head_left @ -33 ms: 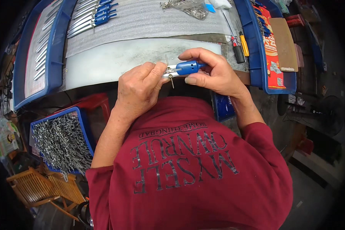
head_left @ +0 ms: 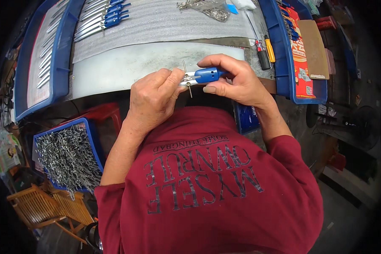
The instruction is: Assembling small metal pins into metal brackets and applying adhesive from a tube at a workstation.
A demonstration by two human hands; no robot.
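Note:
My left hand (head_left: 153,92) is closed around the silver legs of a drawing compass (head_left: 205,75). Its blue head points right, and a thin metal cross rod sticks out on both sides of the legs, just past my fingers. The lower ends of the legs are hidden in my grip. Curved around the blue head is my right hand (head_left: 244,82), with thumb and index finger spread to either side and apart from it. The head's narrow end reaches in between them toward the palm. The compass is held over the front edge of a white work board (head_left: 110,74).
Similar blue-headed compasses (head_left: 110,21) lie in a row on foam sheeting at back left. Blue trays (head_left: 60,82) flank the bench. Screwdrivers (head_left: 270,48) lie at right, near a bag of small metal parts (head_left: 218,12). A bin of metal pieces (head_left: 70,156) stands lower left.

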